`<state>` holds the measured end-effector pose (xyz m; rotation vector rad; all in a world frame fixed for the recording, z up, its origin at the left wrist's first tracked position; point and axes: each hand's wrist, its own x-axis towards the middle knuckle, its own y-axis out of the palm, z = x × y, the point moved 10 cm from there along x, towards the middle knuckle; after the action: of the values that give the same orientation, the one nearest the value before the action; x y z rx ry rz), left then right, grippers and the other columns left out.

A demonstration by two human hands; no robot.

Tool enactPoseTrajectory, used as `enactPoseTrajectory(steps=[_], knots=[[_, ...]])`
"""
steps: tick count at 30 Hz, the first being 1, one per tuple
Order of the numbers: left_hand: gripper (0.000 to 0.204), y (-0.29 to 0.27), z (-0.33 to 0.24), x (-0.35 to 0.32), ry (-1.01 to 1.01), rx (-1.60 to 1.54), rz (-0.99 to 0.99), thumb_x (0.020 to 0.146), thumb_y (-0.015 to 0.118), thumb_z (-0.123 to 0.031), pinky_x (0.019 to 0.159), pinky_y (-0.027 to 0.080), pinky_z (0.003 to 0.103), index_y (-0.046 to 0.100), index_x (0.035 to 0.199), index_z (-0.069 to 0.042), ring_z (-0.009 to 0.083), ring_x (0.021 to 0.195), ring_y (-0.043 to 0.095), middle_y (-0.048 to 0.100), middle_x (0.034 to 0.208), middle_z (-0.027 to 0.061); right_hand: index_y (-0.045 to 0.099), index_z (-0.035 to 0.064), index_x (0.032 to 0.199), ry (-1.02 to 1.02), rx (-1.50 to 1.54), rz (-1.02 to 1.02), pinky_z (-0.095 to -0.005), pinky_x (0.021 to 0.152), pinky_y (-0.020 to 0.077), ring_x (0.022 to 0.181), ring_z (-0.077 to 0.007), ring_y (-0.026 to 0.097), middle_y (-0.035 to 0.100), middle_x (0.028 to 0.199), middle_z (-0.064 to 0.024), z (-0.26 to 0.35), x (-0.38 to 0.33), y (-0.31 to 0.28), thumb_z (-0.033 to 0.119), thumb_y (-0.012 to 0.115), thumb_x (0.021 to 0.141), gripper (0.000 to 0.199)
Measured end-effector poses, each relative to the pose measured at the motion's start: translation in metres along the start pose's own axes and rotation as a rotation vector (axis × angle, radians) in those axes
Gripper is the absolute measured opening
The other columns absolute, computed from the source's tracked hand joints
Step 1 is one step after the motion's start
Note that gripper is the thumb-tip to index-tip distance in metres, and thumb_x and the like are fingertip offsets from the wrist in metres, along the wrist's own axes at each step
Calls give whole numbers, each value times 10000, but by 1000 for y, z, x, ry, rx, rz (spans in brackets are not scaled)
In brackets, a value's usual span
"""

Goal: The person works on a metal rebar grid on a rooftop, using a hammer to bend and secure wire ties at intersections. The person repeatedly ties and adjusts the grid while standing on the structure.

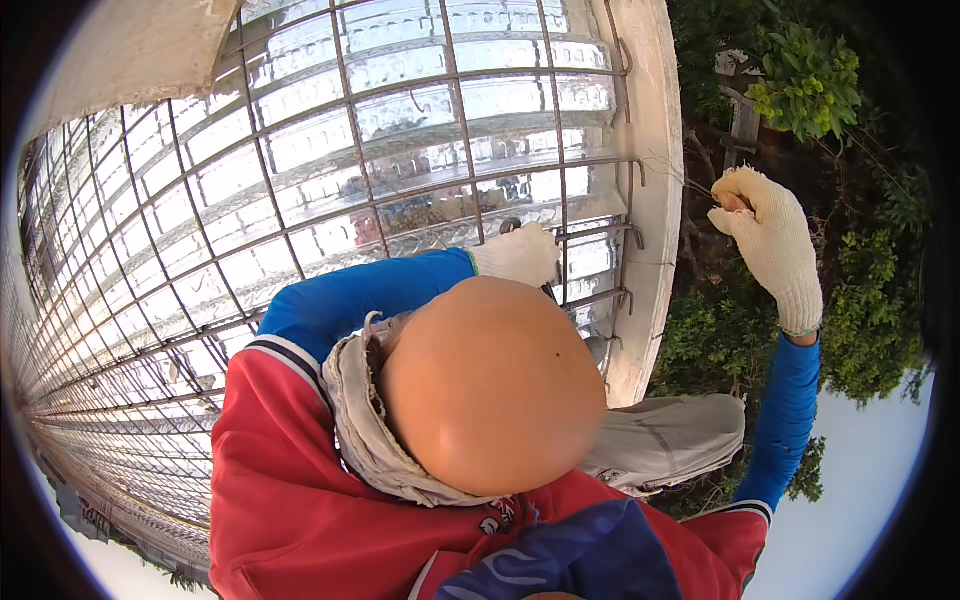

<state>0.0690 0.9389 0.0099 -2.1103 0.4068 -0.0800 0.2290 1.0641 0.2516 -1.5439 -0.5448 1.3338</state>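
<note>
While the left hand is gripping a tool against the steel bar grid, the right hand is closing tight on thin wire, needing steady pulling.

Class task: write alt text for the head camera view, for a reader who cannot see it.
A person's two hands in white knit gloves work at a rusty steel bar grid laid over shiny ribbed metal sheet. The left hand grips a bar, while the right hand pinches thin wire beside the concrete edge. Green bushes lie beyond.
</note>
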Motion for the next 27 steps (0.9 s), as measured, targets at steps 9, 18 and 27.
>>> enactPoseTrajectory(steps=[9,18,27], knots=[[285,-143,102,-80,-422,-49,-442,853,763,-135,875,556,421,713,1133,-126,279,1049,665,678,1063,84,688,41,1199,-3,-279,-139,-337,817,550,915,-217,707,729,1054,-119,49,-20,-115,143,773,910,318],[496,-164,241,-265,-1105,36,-640,789,841,-279,871,529,499,697,1225,-93,368,1020,641,662,1114,159,686,65,1101,-161,-307,-195,-372,699,529,766,-281,675,695,871,-116,49,58,-74,136,733,926,194],[412,-107,244,-327,-1461,-114,-424,742,843,-245,854,544,495,727,1100,-76,373,1004,655,682,1056,165,676,58,1016,-180,266,-189,-408,696,514,748,-308,660,648,823,-112,22,175,41,228,758,874,237]])
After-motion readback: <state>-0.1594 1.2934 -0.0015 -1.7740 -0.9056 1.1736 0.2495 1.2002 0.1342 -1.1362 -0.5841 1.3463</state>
